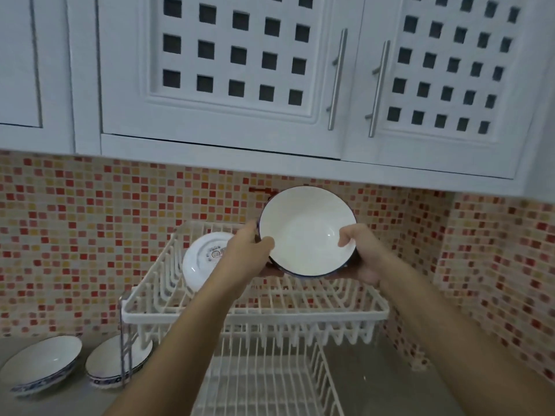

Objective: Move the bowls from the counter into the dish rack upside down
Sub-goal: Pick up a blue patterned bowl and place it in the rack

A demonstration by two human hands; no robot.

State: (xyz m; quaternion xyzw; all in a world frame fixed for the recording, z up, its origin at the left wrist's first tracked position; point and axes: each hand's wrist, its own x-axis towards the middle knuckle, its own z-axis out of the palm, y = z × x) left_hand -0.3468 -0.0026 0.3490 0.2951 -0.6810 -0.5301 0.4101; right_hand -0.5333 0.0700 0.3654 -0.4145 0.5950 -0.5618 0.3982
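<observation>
up above the white wire dish rack (255, 313), a white bowl with a dark blue rim (306, 232) is tilted toward the viewer, gripped at its edges by the left hand (249, 253) and right hand (360, 256). both thumbs hook inside. an upturned patterned bowl (204, 259) in the rack is half hidden by the left wrist. two blue-patterned bowls (45, 364) wait on the grey counter (390, 382), under mosaic tiles (90, 235) and white cabinets (240, 70).

The light around me is dim, flat and cool, throwing only soft shadows. A small glint sits inside the white dark-rimmed ceramic bowl (306, 232). The white lattice-door wall cabinets (231, 55) look smeared by motion, and the wide lens bends straight lines toward the edges.
</observation>
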